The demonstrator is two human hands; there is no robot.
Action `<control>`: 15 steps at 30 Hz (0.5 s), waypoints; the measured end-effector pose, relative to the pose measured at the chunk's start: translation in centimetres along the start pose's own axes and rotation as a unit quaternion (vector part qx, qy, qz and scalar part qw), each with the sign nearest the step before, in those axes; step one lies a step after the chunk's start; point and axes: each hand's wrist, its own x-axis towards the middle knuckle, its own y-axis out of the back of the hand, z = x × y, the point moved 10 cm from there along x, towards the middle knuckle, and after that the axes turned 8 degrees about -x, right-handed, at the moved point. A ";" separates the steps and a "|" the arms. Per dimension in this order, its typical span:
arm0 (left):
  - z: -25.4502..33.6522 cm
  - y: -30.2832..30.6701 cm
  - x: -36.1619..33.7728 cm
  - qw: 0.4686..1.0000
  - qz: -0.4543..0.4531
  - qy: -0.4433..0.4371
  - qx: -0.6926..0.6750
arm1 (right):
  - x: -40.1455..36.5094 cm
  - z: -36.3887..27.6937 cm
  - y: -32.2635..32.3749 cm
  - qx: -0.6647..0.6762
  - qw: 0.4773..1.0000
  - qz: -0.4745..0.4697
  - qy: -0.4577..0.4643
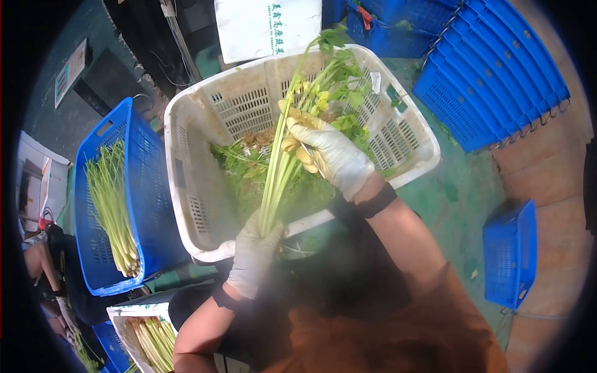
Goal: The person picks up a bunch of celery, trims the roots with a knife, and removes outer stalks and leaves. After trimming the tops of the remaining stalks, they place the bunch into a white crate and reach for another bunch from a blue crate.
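Observation:
A bunch of celery [281,177] with long pale green stalks and leafy tops slants upward over a large white plastic basket [186,168]. My left hand [254,255], in a whitish glove, is wrapped round the lower ends of the stalks. Higher up, near the leaves, my right hand [333,152] has its fingers bent against the bunch; its glove is white with yellowish, stained fingers. Some yellow leaves [319,101] show beside the right fingertips. Inside the basket lie loose green leaves [249,177] and brownish roots or scraps [258,140].
To the left, a blue crate [155,180] holds trimmed stalks [112,205]. Below it stands a white foam box [121,317] with more stalks. Stacked blue crates [497,74] are at upper right, a small blue basket [510,255] at right. Another person's arm [42,264] shows far left.

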 end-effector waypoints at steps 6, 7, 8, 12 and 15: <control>0.0 0.0 0.0 1.000 0.001 -0.004 0.010 | -0.1 0.7 0.3 0.012 1.000 0.020 -0.003; -0.1 0.0 0.0 1.000 0.001 -0.004 0.009 | -0.2 0.8 0.2 0.023 1.000 0.020 -0.007; -0.1 0.0 0.1 1.000 -0.003 -0.003 0.016 | -0.2 0.8 0.2 0.022 1.000 0.020 -0.008; 0.4 -0.2 -0.1 0.999 -0.014 0.039 0.008 | -0.8 -1.7 0.4 -0.124 0.988 0.082 0.037; 0.3 -0.4 -0.5 0.994 -0.039 0.089 -0.059 | -1.5 -5.6 3.4 -0.217 0.949 0.190 0.125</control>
